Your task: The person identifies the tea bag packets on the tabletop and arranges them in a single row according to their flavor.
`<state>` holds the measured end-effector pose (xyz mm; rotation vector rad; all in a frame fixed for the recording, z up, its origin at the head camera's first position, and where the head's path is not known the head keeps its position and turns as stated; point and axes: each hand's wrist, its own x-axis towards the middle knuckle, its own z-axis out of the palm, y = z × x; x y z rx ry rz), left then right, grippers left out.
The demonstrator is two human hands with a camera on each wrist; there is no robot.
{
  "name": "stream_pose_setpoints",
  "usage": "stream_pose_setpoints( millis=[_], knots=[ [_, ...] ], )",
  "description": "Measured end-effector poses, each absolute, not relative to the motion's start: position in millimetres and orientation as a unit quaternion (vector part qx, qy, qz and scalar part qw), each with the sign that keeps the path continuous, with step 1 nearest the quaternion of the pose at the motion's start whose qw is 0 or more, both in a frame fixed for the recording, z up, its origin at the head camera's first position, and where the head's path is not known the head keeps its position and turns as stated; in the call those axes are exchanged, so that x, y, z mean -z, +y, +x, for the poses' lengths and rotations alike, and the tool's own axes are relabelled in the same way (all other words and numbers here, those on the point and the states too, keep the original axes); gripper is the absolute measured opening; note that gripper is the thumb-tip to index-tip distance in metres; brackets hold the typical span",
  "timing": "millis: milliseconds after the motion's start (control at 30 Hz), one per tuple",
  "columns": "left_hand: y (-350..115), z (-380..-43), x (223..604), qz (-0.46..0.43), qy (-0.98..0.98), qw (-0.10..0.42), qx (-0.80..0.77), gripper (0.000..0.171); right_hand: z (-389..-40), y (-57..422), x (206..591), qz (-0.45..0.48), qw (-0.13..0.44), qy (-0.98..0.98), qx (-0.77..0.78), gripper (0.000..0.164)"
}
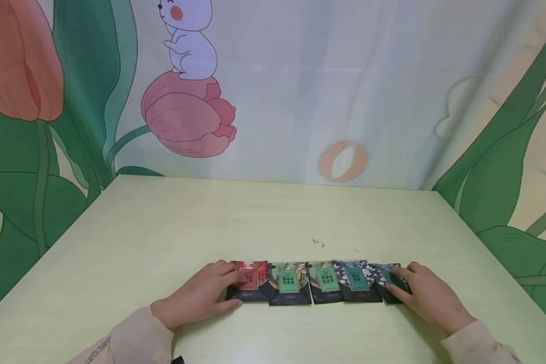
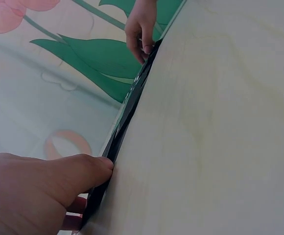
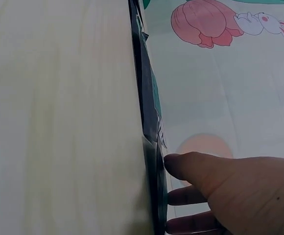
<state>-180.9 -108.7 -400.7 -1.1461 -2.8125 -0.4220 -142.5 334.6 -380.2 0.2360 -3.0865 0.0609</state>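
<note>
Several flat tea packets lie in a row on the table. My left hand (image 1: pixel 205 290) is at the left end, its fingers resting on the red packet (image 1: pixel 255 283) and its thumb by the near edge. Right of that come a green-labelled packet (image 1: pixel 288 282) and a second green-labelled packet (image 1: pixel 324 281), its right side overlapped by a packet with white blossoms and a teal label (image 1: pixel 356 279). At the right end, my right hand (image 1: pixel 429 298) touches a dark teal packet (image 1: pixel 382 275) with thumb and fingers, partly hiding it. In the right wrist view its fingers are spread.
The pale wooden table (image 1: pixel 200 222) runs back to a curtain (image 1: pixel 277 111) printed with tulips and a white animal. Small dark marks (image 1: pixel 317 242) show on the tabletop behind the packets.
</note>
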Motion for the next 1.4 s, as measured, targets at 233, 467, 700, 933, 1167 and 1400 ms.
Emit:
stream_pose_setpoints(
  millis=[233,467,700,933,1167,1400],
  knots=[
    [-105.0,-188.3,396.2,-0.389,-0.914,0.045,0.110,0.040,-147.2,340.9,379.3,0.073,0.022,-0.996,-0.036,0.048],
    [-104.1,-192.1,394.1,-0.388,-0.916,0.031,0.099,0.041,-157.2,346.4,376.4,0.069,-0.017,-0.996,-0.058,0.057],
    [-103.4,-195.8,390.7,-0.395,-0.915,0.034,0.072,0.047,-160.3,347.0,374.0,0.068,-0.031,-0.995,-0.064,0.056],
    [-104.4,-198.7,388.7,-0.390,-0.918,0.032,0.060,0.051,-164.2,344.3,369.3,0.069,-0.040,-0.994,-0.069,0.057],
    [-106.8,-202.7,384.4,-0.382,-0.921,0.054,0.047,0.052,-168.5,341.0,362.1,0.088,-0.032,-0.992,-0.082,0.051],
    [-108.3,-208.9,379.2,-0.386,-0.914,0.108,0.054,0.047,-174.7,331.5,351.8,0.098,-0.006,-0.990,-0.097,0.050]
  ],
)
